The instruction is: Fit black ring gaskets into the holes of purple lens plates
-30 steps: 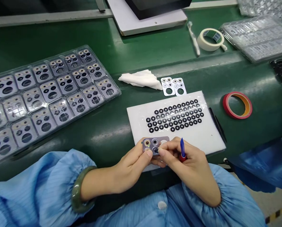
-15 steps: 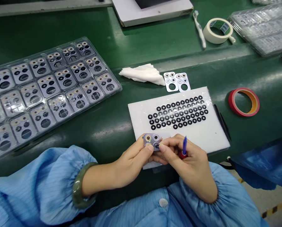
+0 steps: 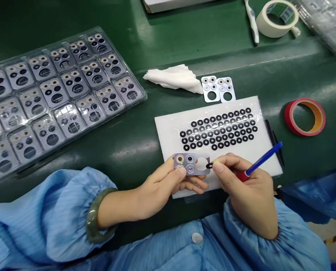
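My left hand (image 3: 164, 184) grips a grey metal plate (image 3: 186, 158) by its left end, thumb on top and fingers beneath. The plate has small round recesses and one large hole at its right end. Between the thumb and forefinger of my right hand (image 3: 244, 188) is a small black ring (image 3: 209, 165), at the right edge of that hole. A blue and red pen-like tool (image 3: 262, 161) is also tucked in my right hand, its blue end pointing up and right. Behind the hands, a white foam pad (image 3: 169, 131) carries rows of black rings (image 3: 226, 130).
A clear tray (image 3: 122, 109) of similar plates lies at left. Behind the pad are a white cloth (image 3: 173, 78) and two plates (image 3: 211, 84). Red tape (image 3: 290, 118), white tape (image 3: 265, 24), a toothbrush (image 3: 251, 22) and another clear tray (image 3: 328, 26) are to the right.
My right hand has drawn right, away from the plate's recesses, with the black ring in its fingertips. A lower recess that looked dark now looks silvery. The tool has tilted to the right.
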